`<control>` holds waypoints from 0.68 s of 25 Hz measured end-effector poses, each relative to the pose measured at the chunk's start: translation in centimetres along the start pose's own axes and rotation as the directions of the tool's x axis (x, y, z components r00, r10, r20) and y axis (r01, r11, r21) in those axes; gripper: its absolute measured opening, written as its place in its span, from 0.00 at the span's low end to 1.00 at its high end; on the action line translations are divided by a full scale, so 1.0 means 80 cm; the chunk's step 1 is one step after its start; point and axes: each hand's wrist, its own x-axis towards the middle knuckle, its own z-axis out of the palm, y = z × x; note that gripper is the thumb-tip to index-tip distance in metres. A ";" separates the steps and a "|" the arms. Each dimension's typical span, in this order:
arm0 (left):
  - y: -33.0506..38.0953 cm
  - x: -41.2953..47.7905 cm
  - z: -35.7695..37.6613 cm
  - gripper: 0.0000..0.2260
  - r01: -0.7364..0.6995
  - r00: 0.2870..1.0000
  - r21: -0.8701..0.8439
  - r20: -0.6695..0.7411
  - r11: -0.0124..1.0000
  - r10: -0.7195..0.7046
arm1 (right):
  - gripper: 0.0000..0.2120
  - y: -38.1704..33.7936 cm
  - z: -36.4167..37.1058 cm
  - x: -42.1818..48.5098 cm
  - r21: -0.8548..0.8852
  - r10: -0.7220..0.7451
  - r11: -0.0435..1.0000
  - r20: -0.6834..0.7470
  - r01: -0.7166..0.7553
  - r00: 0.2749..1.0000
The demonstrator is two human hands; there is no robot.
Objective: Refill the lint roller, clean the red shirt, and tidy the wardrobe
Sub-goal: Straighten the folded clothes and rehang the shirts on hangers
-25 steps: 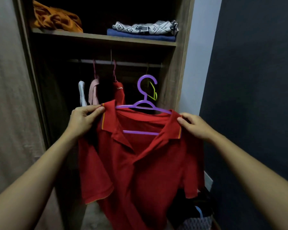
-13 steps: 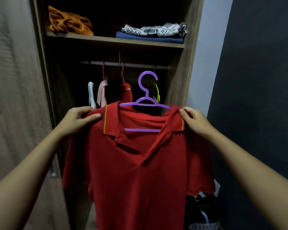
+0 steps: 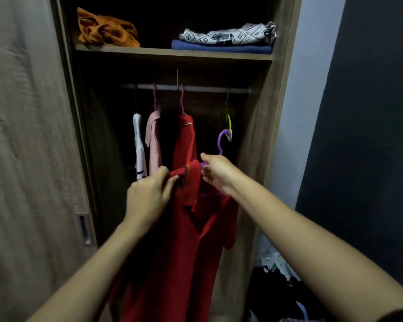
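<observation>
Red shirt [image 3: 184,247] is held up on a purple hanger [image 3: 221,141] at the wardrobe opening and hangs straight down below both sets of fingers. Left hand [image 3: 149,196]: fingers curled and clamped on the shirt's shoulder and collar fabric. Right hand [image 3: 219,175]: thumb over, fingers under, pinched on the hanger arm. How much cloth is caught in that pinch cannot be told. The shirt is bunched narrow between the two hands.

Risks, judged from here:
- The hook stands just above the right fingertips and sits against a yellow hanger [image 3: 229,123]. It could be caught on that instead of the rail [image 3: 207,88], which is well above both hands.
- The shoulders are squeezed together, so one could be slipped off the hanger arm once the left grip is let go. The shirt would then be dropped toward the clothes pile [image 3: 272,287], far below the right wrist.
- Another red garment [image 3: 186,140] hangs just beyond the left fingertips. It could be dragged along or knocked off its hanger if the shirt is pushed in beside it.
- The collar is folded under the left fingers, so creases could be set in if it is hung like that.
- The view is dim and smeared, so the hook could be misjudged against the rail.
</observation>
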 end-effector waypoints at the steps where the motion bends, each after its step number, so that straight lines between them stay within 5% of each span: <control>1: 0.013 0.001 0.003 0.17 0.015 0.999 0.020 0.034 1.000 -0.016 | 0.14 -0.001 0.000 0.011 0.054 -0.002 0.999 -0.040 0.004 0.999; 5: 0.020 0.051 0.002 0.26 0.185 0.978 -0.086 0.116 0.979 -0.175 | 0.15 0.000 -0.011 0.060 0.107 -0.009 0.994 -0.116 0.022 0.993; 8: -0.001 0.121 0.029 0.15 0.220 0.973 -0.215 -0.025 0.952 -0.231 | 0.16 -0.005 -0.018 0.105 0.034 -0.009 0.999 -0.089 0.012 0.996; 9: -0.009 0.147 0.048 0.11 0.240 0.968 -0.238 -0.008 0.941 -0.249 | 0.24 -0.008 -0.019 0.119 -0.029 -0.028 0.999 -0.092 0.025 0.995; 11: -0.030 0.207 0.100 0.09 0.246 0.969 -0.299 0.064 0.922 -0.238 | 0.22 -0.023 -0.020 0.146 -0.115 -0.087 0.991 -0.129 0.073 0.988; 17: -0.061 0.342 0.215 0.30 0.447 0.887 -0.415 0.320 0.792 -0.333 | 0.10 -0.067 -0.025 0.228 -0.129 -0.196 0.977 -0.209 0.172 0.958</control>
